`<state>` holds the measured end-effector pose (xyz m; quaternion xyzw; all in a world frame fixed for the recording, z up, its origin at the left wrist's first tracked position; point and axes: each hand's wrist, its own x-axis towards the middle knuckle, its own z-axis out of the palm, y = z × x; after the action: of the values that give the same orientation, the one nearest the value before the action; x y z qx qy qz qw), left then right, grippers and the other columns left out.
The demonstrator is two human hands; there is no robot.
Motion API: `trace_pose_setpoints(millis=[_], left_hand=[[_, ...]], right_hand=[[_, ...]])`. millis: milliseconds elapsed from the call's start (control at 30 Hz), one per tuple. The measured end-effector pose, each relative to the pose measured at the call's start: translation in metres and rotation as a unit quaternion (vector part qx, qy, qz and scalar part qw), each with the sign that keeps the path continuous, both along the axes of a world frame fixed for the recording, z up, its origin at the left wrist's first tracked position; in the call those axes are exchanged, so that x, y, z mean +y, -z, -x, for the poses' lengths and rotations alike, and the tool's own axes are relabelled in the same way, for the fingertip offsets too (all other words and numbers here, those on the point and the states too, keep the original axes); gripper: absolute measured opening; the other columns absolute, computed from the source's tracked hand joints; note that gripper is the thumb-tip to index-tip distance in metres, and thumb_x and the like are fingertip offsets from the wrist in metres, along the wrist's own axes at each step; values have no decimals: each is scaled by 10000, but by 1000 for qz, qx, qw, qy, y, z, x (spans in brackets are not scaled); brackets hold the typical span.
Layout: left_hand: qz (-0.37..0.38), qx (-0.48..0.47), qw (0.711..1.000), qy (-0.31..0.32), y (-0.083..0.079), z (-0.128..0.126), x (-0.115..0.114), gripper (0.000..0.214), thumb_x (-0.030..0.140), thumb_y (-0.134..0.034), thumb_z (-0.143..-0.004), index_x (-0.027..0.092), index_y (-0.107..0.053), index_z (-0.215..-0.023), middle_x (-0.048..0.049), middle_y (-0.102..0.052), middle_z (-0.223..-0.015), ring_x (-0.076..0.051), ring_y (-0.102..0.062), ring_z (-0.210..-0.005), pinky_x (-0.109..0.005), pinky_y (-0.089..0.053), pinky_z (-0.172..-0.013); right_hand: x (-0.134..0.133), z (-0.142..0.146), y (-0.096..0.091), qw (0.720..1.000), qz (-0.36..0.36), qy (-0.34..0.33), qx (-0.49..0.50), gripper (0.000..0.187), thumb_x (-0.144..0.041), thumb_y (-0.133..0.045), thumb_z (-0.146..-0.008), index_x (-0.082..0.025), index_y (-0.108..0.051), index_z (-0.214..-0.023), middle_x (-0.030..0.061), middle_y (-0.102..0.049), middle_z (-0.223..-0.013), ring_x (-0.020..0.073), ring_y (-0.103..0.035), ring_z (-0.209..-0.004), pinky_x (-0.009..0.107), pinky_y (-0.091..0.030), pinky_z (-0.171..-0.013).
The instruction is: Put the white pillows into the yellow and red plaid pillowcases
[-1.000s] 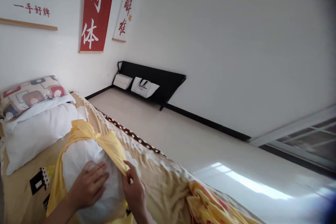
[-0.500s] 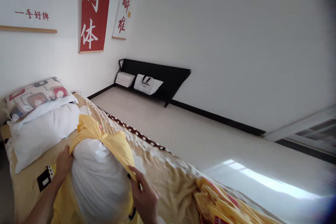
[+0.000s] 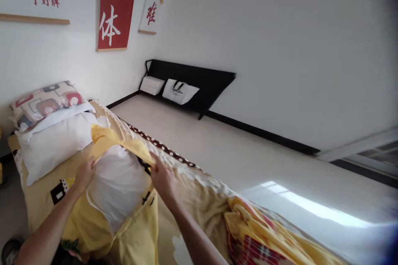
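A white pillow point(image 3: 116, 184) lies on the bed, partly inside a yellow pillowcase point(image 3: 133, 236). My left hand point(image 3: 84, 171) is closed on the left side of the pillowcase's open edge. On the right side of that edge, my right hand point(image 3: 161, 177) pinches the yellow fabric point(image 3: 124, 143). Both arms reach forward from the lower edge of the view. The lower part of the pillow is hidden under the yellow cloth.
A plain white pillow point(image 3: 52, 143) and a patterned pillow point(image 3: 46, 101) lie at the bed's head. A crumpled yellow and red blanket point(image 3: 264, 236) lies to the right. The pale floor point(image 3: 233, 153) runs beside the bed; a black shelf point(image 3: 199, 85) holds a white bag point(image 3: 180, 91).
Both hands have moved up to the pillowcase's open edge. The yellow fabric has slid down, leaving more of the white pillow bare and flatter on the bed.
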<state>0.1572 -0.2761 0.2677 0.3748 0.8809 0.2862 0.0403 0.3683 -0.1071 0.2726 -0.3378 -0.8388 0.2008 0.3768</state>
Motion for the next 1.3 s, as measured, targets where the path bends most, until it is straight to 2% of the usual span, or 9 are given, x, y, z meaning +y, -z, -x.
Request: trace_pose_setpoints(millis=[133,267,433,600,733,900,1067,1200,1300], left_hand=[[-189,98,977,-30,-31,-9,-16,276,222,-413,-834,220,-342,-568,50,-362,-528,-110,-356,-525,-244,-278,-589],[-119,27,990,76,-40,-21,-5,178,185,-442,-740,225,-354,-591,57,-363,-513,-109,-359,-505,-237,-245,-544],[-250,114,960,-49,-32,-1,-25,237,215,-408,-771,235,-242,-603,85,-242,-520,-88,-274,-472,-215,-236,-521],[-162,95,978,93,-21,1,-30,194,190,-395,-745,229,-268,-604,79,-284,-511,-89,-302,-471,-217,-218,-509],[-191,110,973,69,-15,5,-27,223,215,-417,-780,235,-279,-606,86,-289,-498,-88,-311,-454,-209,-235,-488],[-259,196,942,79,-14,8,-34,255,163,-436,-782,229,-280,-592,92,-277,-504,-70,-319,-432,-187,-263,-472],[-284,258,922,42,-8,7,-42,288,144,-471,-792,223,-298,-576,98,-284,-476,-61,-318,-408,-176,-266,-445],[-291,275,914,63,-10,2,-44,311,133,-473,-792,214,-295,-550,92,-300,-468,-57,-334,-409,-170,-286,-456],[-264,261,927,52,-6,1,-51,313,160,-463,-804,213,-310,-536,87,-322,-455,-60,-349,-404,-167,-298,-452]], right_hand=[[-13,-11,-5,988,-73,67,121,381,-226,-466,-876,-192,-696,-1177,29,-712,-713,150,-607,-564,247,-505,-597],[-21,4,-1,987,-88,-97,94,383,-205,-407,-872,-209,-728,-1082,29,-743,-758,163,-667,-631,243,-527,-589],[-21,11,14,987,-79,34,137,376,-177,-440,-887,-218,-709,-1147,18,-731,-717,146,-653,-588,236,-533,-616],[-25,18,13,984,-76,-125,101,434,-154,-378,-872,-222,-704,-1150,18,-759,-803,159,-686,-638,250,-563,-612],[-28,8,5,975,-112,49,187,309,-179,-510,-885,-226,-721,-1105,-17,-666,-604,129,-584,-478,228,-524,-562],[-43,13,10,973,-105,-163,129,351,-144,-400,-909,-246,-735,-934,21,-745,-732,156,-684,-601,225,-535,-572],[-47,1,8,960,-154,18,234,250,-101,-523,-880,-234,-710,-979,-20,-669,-626,119,-603,-520,207,-499,-584],[-62,14,6,955,-143,-212,148,312,-52,-441,-869,-227,-699,-870,-12,-677,-628,115,-621,-537,186,-477,-543],[-66,10,-12,964,-53,-237,113,336,-70,-407,-879,-216,-709,-905,8,-702,-686,118,-646,-589,191,-483,-561]])
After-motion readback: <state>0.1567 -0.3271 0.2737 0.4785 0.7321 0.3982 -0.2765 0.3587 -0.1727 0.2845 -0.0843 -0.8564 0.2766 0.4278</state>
